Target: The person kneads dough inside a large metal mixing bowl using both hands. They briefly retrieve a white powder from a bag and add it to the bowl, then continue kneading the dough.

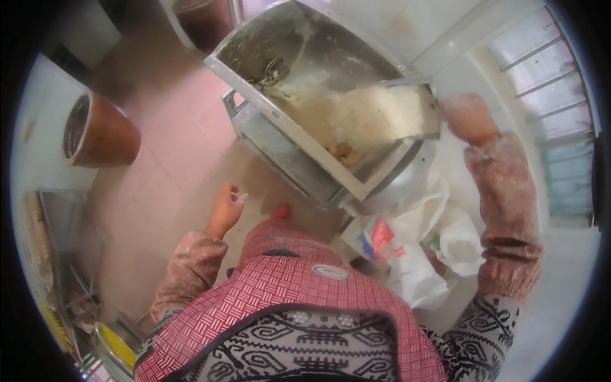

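Note:
Before me stands a metal trough point(343, 57), like the tub of a dough mixer, with a mixing shaft point(274, 71) inside. Pale flour-like powder point(305, 112) lies in it, with brownish clumps point(346, 152) near the front corner. My right hand point(470, 117) grips the right edge of a metal pan point(420, 110), which is tilted over the trough. Powder blurs along the pan's inner side. My left hand point(226, 210) hangs over the floor, left of the trough, fingers loosely curled around nothing and whitish on the tips.
White woven sacks point(420, 253) crowd the floor on the right, under my arm. A brown glazed vat point(107, 131) stands at left, another point(203, 21) at the back. A metal rack point(76, 267) and a yellow-lined basin point(117, 344) are at lower left. Window bars point(549, 76) line the right wall.

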The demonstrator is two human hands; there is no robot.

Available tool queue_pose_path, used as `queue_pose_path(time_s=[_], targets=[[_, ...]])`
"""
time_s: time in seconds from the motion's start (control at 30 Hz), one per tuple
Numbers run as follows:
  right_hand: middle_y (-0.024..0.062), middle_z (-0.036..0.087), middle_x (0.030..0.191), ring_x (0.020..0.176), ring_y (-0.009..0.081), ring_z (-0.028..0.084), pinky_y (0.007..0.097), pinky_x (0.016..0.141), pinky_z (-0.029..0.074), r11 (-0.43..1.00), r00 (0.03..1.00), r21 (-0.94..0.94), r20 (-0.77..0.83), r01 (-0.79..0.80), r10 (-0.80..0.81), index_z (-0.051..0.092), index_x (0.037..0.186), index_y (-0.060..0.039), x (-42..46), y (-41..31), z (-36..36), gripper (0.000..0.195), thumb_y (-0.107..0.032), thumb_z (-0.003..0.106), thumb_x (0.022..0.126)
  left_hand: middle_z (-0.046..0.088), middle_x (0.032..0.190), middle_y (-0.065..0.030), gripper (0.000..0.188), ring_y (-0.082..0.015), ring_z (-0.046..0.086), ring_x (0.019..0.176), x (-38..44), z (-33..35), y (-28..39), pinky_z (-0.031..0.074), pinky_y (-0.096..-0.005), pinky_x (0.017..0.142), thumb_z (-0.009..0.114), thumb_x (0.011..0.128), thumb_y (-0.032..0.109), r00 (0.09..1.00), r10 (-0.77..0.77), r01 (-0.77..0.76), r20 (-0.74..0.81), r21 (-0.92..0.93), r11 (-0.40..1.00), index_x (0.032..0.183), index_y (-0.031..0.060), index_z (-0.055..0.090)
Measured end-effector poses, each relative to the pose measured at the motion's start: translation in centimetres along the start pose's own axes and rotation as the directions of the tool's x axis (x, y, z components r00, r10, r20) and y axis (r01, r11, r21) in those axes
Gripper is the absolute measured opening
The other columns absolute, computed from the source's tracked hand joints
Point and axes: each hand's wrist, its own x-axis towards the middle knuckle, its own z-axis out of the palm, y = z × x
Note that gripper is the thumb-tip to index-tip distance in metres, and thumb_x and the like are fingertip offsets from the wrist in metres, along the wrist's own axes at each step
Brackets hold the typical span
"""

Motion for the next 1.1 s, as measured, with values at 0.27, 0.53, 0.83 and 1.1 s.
queue_pose_path(time_s=[0.27,0.53,0.83,1.1], targets=[[0.0157,0.06,0.069,0.066,0.0326,0.06,0.0421,0.058,0.047,0.999,0.999,-0.033,-0.026,-0.02,0.02,0.058,0.073,-0.0041,7.3,-3.6,0.8,0.005,-0.004,0.054,0.071,0.06,0.098,-0.0139,0.032,-0.0235,0.06,0.08,2.9,-1.1,0.8,0.049,-0.0341,0.071,0.064,0.081,0.014,0.998,0.037,-0.033,0.051,-0.064,0.997,0.107,0.0008,0.051],[0.019,0.06,0.081,0.073,0.0361,0.058,0.0449,0.063,0.047,0.958,0.968,0.152,-0.015,-0.245,0.25,0.057,0.083,-0.0021,2.9,-0.9,2.0,0.011,-0.003,0.053,0.073,0.06,0.099,-0.0152,0.034,-0.0259,0.061,0.081,4.8,-0.6,0.2,0.048,-0.036,0.071,0.064,0.081,0.019,0.993,0.049,-0.046,0.106,-0.036,0.998,0.107,0.0019,0.051],[0.0064,0.059,0.08,0.071,0.0148,0.057,0.0298,0.063,0.047,-0.105,0.548,0.761,0.548,-0.64,0.632,0.05,0.115,-0.0018,-19.5,-8.5,7.3,0.048,-0.023,0.064,0.074,0.06,0.098,-0.0131,0.029,-0.0231,0.06,0.082,4.3,2.7,2.9,0.048,-0.0338,0.071,0.062,0.084,0.015,0.962,0.182,-0.171,0.203,-0.07,0.983,0.108,0.0013,0.052],[0.0008,0.056,0.072,0.063,0.01,0.052,0.0283,0.055,0.043,-0.666,-0.134,0.608,0.687,-0.433,0.714,0.057,0.098,-0.0011,-49.1,-27.2,9.9,0.027,-0.01,0.065,0.074,0.06,0.097,-0.0129,0.03,-0.0227,0.061,0.08,-0.8,12.6,7.5,0.048,-0.0335,0.071,0.063,0.083,0.015,0.842,0.286,-0.364,0.458,0.09,0.927,0.107,0.0014,0.053]])
